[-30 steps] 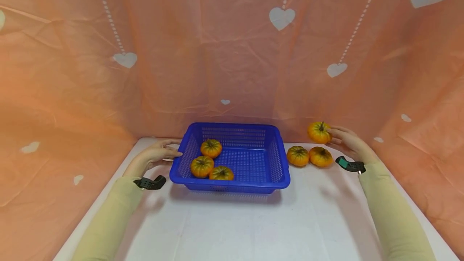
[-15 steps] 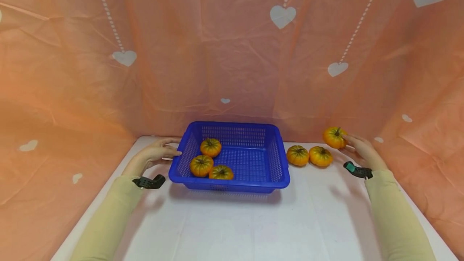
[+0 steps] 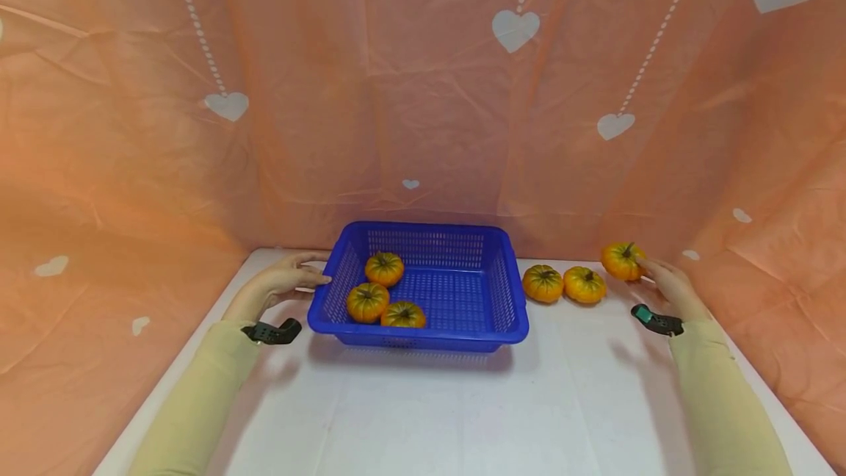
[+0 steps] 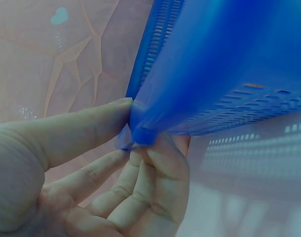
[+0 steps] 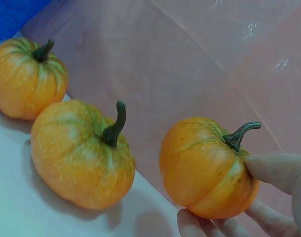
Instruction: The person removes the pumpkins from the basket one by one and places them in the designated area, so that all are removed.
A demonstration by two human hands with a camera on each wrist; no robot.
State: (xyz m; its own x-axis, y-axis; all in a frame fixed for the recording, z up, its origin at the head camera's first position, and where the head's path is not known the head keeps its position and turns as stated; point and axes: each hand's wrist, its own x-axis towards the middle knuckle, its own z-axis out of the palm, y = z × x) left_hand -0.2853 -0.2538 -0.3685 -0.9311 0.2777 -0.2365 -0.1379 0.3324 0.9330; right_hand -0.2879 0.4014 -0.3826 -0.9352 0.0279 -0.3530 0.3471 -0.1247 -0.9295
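My left hand [image 3: 280, 283] pinches the left rim of a blue plastic basket [image 3: 423, 338], thumb above and fingers curled beneath the edge in the left wrist view. Between the thumb and fingers of my right hand [image 3: 670, 285] is a small orange pumpkin [image 5: 205, 168] with a dark stem, close over the table at the back right. Just left of it, a second pumpkin [image 3: 584, 286] and a third pumpkin [image 3: 543, 284] sit side by side. Inside the basket, toward its left, lie a rear pumpkin [image 3: 384, 269], a left pumpkin [image 3: 366, 303] and a front pumpkin [image 3: 403, 315].
A white table [image 3: 423, 417] carries everything. Behind it and along both sides hangs an orange curtain [image 3: 423, 138] with white hearts, close to the basket's back rim and the held pumpkin. Black bands circle both wrists.
My right hand has carried its pumpkin to the right and lowered it toward the table, to the right of the two others. The left hand and basket have stayed put.
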